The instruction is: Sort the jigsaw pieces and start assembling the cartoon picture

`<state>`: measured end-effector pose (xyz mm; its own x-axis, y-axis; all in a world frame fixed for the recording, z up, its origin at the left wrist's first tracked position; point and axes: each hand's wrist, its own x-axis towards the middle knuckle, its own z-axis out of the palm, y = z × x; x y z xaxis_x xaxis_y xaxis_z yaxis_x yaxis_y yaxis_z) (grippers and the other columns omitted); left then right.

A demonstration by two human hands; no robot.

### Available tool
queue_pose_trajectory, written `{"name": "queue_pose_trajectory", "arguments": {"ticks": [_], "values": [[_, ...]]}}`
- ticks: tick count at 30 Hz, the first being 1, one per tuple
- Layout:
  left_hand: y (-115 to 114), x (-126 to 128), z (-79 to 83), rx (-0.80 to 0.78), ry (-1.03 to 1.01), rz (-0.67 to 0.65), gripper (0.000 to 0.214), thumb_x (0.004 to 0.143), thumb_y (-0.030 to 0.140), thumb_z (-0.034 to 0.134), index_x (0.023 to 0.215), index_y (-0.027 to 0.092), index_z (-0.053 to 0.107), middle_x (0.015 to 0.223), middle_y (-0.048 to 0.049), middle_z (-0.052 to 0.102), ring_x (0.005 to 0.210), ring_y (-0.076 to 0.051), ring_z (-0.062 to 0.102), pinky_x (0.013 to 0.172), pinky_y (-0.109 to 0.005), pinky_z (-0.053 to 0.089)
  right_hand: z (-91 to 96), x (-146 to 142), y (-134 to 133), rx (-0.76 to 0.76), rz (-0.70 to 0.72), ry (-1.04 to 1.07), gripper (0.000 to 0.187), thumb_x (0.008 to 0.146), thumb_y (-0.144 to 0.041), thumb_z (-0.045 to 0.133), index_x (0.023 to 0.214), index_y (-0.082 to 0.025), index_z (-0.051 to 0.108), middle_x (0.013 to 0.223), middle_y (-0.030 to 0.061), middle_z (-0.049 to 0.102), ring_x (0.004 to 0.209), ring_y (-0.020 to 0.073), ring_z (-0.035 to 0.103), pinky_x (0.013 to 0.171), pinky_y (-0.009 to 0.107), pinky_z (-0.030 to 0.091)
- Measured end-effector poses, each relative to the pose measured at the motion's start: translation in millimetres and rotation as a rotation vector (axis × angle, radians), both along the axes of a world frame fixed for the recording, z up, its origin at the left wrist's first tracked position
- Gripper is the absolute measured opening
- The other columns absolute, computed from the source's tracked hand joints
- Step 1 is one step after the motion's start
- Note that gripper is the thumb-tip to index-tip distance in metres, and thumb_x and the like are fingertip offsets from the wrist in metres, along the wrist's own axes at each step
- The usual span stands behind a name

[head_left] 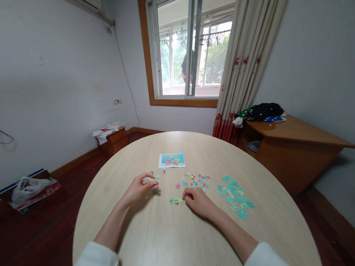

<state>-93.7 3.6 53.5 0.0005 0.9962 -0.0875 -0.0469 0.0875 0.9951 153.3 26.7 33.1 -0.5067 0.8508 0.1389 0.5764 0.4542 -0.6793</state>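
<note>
A small joined strip of jigsaw pieces (176,201), yellow and teal with a cartoon face, lies on the round table (189,241). My right hand (198,201) is closed at the strip's right end, its fingertips pinching a puzzle piece there, mostly hidden by the fingers. Over to the left, my left hand (141,186) hovers with loosely bent fingers apart, above a few loose pieces. One teal piece (155,191) shows just below its thumb. Beyond the hands lies a reference picture (172,160) of a pink and a yellow cartoon figure on teal.
Mixed pink, yellow and teal pieces (193,181) lie scattered behind my right hand. A larger spread of teal pieces (235,195) sits further right. A wooden desk (296,131) with dark cloth stands by the curtain (247,53). Left, a plastic bag (28,188) rests on a box.
</note>
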Motion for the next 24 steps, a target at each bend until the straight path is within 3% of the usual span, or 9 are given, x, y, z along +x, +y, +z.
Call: {"name": "queue_pose_trajectory", "arguments": {"ticks": [13, 18, 24], "values": [[-4.1, 3.5, 4.5, 0.021, -0.013, -0.009, 0.054, 0.053, 0.046, 0.080, 0.083, 0.018, 0.046, 0.069, -0.0062, 0.070, 0.079, -0.025, 0.068, 0.068, -0.031, 0.048, -3.9, 0.2, 1.2, -0.007, -0.003, 0.020, 0.026, 0.068, -0.003, 0.043, 0.066, -0.015, 0.066, 0.062, 0.0012, 0.063, 0.060, 0.0122, 0.055, 0.058, 0.019, 0.037], [-2.3, 2.9, 3.3, 0.028, -0.006, -0.026, 0.059, 0.053, 0.044, 0.080, 0.096, 0.013, 0.055, 0.068, -0.0080, 0.070, 0.078, -0.024, 0.068, 0.075, -0.034, 0.048, -1.5, -0.3, 0.7, -0.004, -0.002, 0.019, 0.026, 0.068, -0.003, 0.043, 0.066, -0.014, 0.067, 0.062, 0.0017, 0.064, 0.060, 0.0124, 0.055, 0.058, 0.019, 0.037], [-2.3, 3.1, 3.4, -0.005, -0.007, -0.032, 0.047, 0.055, 0.037, 0.081, 0.087, 0.009, 0.061, 0.078, -0.0133, 0.070, 0.072, -0.022, 0.067, 0.074, -0.034, 0.049, 0.0, -0.2, 0.8, -0.005, 0.001, 0.008, 0.027, 0.067, -0.001, 0.043, 0.066, -0.014, 0.067, 0.063, 0.0023, 0.064, 0.061, 0.0122, 0.056, 0.058, 0.019, 0.037]]}}
